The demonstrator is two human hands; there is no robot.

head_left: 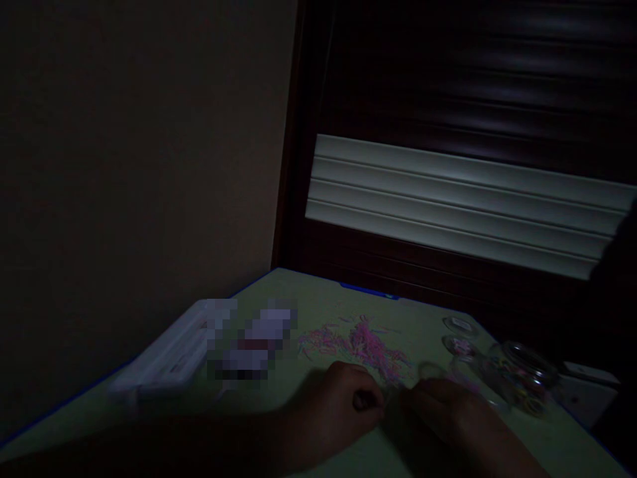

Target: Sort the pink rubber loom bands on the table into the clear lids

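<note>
In the dim head view, my left hand (338, 405) is curled, with thumb and fingertips brought together in a ring shape. Close by on its right, my right hand (452, 411) has its fingers pressed together in a pinch. Whatever lies between the fingertips is too dark and small to make out. Just beyond both hands, a loose pile of thin pink and pale strands (371, 345) is spread on the table (279, 392). A clear jar (525, 378) with multicoloured small bands inside stands right of my right hand.
A long white case (164, 355) lies along the left edge, beside a blurred-out item (261, 338). Near the jar are a round clear lid (460, 325) and a small dish (460, 346). A pale flat object (587, 398) sits at far right. A wall and slatted panel (448, 199) rise behind.
</note>
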